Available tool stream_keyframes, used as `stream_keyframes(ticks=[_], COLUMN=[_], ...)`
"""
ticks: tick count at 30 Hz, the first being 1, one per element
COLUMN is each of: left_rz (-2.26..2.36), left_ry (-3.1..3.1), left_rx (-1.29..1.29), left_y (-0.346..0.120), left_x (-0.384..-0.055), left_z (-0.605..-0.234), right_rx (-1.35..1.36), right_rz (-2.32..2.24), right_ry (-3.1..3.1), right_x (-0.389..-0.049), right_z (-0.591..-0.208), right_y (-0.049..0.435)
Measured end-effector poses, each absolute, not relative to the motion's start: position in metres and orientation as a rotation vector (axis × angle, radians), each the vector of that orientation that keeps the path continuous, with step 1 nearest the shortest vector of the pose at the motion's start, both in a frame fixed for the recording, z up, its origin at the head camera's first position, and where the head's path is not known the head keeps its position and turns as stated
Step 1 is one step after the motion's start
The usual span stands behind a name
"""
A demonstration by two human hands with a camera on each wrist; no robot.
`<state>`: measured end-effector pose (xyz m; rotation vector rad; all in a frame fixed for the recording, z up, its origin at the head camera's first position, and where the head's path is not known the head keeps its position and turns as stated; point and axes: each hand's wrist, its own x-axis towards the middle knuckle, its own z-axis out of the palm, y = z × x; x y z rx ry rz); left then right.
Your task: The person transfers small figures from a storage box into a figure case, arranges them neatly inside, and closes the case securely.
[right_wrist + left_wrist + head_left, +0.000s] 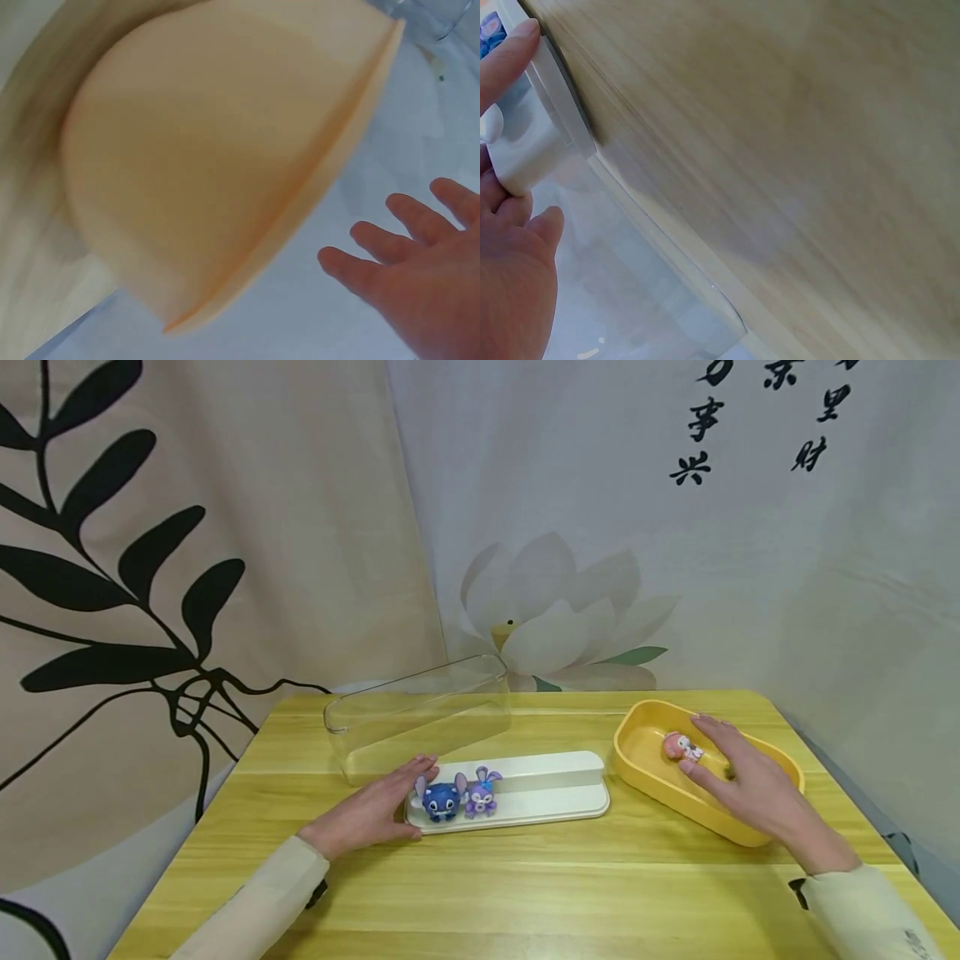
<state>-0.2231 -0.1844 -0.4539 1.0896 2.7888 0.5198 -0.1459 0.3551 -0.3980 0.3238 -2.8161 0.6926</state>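
My left hand [375,814] holds the left end of a white stepped display base [555,793]. In the left wrist view, the thumb lies on the rim of the base [555,82]. A blue big-eared figurine [440,802] and a purple long-eared one [481,795] stand side by side on its lower front step, near that hand. Over a yellow tray [667,791] hovers my right hand [757,793], fingers spread. Between its thumb and fingers, a pink figurine [678,747] lies in the tray. A small dark greenish thing, mostly hidden, shows under the palm.
Behind the white base stands a clear box-shaped cover [420,714] at the table's back left. Printed curtains [562,485] hang behind the wooden table [525,893]. The tray sits near the table's right edge.
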Motion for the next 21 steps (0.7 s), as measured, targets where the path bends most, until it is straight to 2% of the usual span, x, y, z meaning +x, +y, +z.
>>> stream_keyframes(ticks=[10,21], left_rz=[0.53,0.51], left_ry=[2.792,2.796], left_rx=[1.081,1.093], left_y=[-0.185,-0.184], left_x=[-0.223,-0.223], left_z=[-0.454,-0.455], right_rx=[0.27,0.231], right_rz=[0.646,0.546], right_ry=[-2.921,-3.007], right_x=[-0.15,-0.155], right_z=[-0.412,-0.425], right_y=[0.386,0.394])
